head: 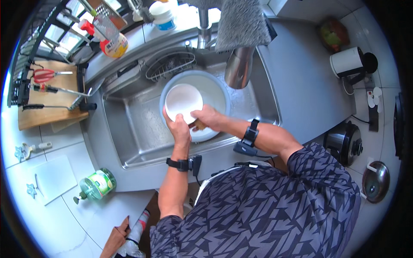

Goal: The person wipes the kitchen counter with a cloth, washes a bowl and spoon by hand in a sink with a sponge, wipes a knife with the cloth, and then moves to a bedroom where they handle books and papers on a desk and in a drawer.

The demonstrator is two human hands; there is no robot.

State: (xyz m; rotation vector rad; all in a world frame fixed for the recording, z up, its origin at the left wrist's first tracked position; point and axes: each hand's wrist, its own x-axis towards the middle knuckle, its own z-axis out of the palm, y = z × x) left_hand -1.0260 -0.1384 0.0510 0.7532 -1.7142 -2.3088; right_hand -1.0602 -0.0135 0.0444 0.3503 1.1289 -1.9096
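A white bowl is held tilted over a pale blue basin that stands in the stainless steel sink. My left hand grips the bowl's near left side, with the thumb at the rim. My right hand is at the bowl's near right edge, its thumb by the rim. Under its fingers shows a yellowish-brown scrubber or sponge, partly hidden by the hand and the bowl. Whitish liquid appears to lie in the basin.
A wire rack hangs at the sink's back wall. The metal faucet, with grey fluffy cloth beside it, overhangs the right side. Dish soap stands left, a spray bottle back left, an electric kettle right.
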